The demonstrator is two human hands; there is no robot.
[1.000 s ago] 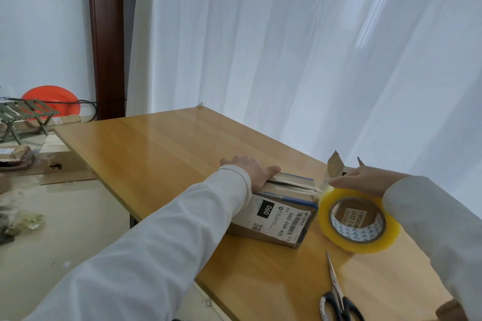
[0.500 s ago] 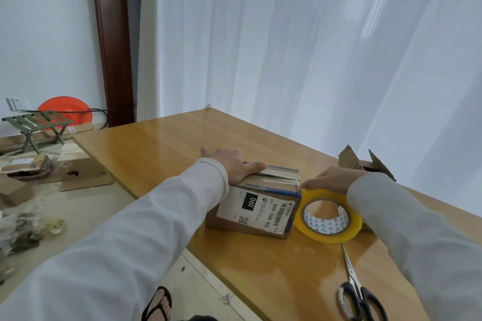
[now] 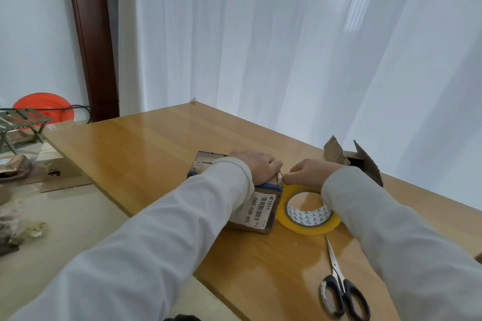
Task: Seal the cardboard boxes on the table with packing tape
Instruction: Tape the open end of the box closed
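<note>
Both hands meet at frame centre on a wooden table [image 3: 135,148]. Left hand [image 3: 257,167] presses down on top of a small labelled cardboard box [image 3: 257,212], fingers curled over its right edge. Right hand [image 3: 310,173] pinches something at that edge, probably tape; I cannot tell for sure. Yellow packing tape roll [image 3: 307,213] lies flat, touching the box's right side, beneath the right wrist. Sealing looks underway, uncut. 1 open-flapped box [image 3: 349,161] behind remains unsealed. Scissors [image 3: 339,286] lie at lower right.

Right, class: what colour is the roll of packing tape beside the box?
Yellow, with a white printed core; the head view shows the roll of packing tape best.
</note>
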